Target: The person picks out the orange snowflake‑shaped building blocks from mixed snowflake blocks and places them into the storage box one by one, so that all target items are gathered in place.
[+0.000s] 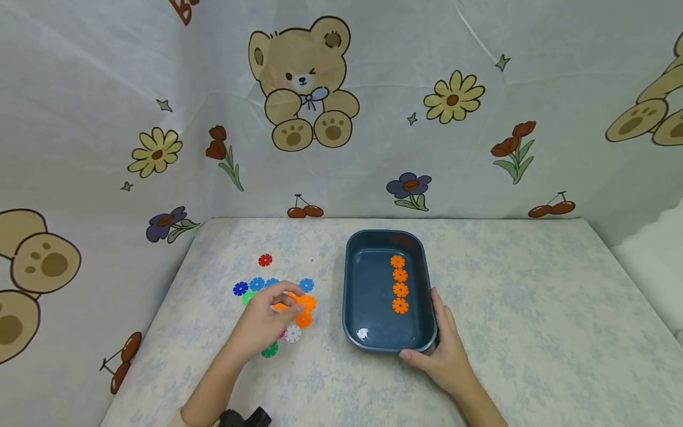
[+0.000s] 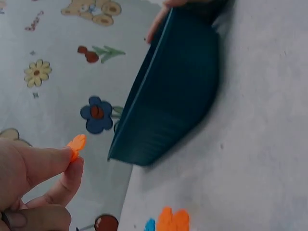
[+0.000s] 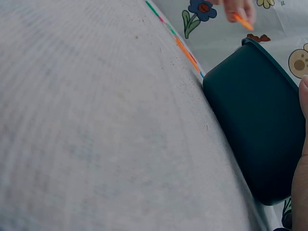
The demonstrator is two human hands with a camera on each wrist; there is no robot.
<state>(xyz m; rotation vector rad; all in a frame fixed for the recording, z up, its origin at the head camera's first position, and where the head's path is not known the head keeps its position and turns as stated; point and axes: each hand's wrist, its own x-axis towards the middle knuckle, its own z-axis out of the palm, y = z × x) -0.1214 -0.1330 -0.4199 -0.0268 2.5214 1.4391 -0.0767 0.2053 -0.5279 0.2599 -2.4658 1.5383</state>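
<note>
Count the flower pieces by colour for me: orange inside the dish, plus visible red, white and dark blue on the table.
Orange pieces in the dish: 4
Red piece: 1
White piece: 1
Dark blue piece: 1
Total: 7

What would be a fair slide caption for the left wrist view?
Left hand pinches an orange piece, a dark teal tub and cartoon-printed backdrop beyond.

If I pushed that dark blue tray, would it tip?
The dark blue tray would probably slide rather than tip, being broad for its height. It looks unbent in the right hand, suggesting stiffness. The four orange pieces inside might skid on its glossy floor.
</note>
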